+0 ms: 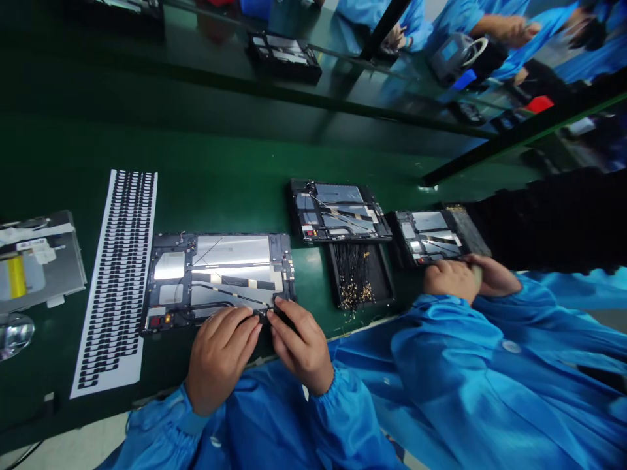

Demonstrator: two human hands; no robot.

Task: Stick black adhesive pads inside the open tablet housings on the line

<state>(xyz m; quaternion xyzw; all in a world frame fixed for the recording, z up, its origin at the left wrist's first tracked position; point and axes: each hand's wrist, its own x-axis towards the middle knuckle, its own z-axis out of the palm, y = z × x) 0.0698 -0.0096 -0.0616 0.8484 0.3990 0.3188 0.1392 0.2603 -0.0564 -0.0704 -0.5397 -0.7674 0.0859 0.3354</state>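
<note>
An opened tablet (232, 251) lies flat on the green bench in front of me, with silver battery plates, black flat cables and thin black wires showing. At its near edge, right of the middle, my left hand (220, 356) has thumb and forefinger pinched together. Close beside it, my right hand (304, 346) is closed too, its fingertips pressing at the tablet's lower right corner. What the fingertips hold is small and dark and largely hidden by them. Left of the tablet is a white sheet (120, 369) with rows of black stickers.
A second opened tablet (343, 212) sits behind a black tray (386, 277) of thin gold-tipped cables. To the right, a co-worker's hands (453, 281) work at another tablet (431, 232). A grey panel with yellow tape (17, 277) is far left. A glass shelf (337, 75) runs above.
</note>
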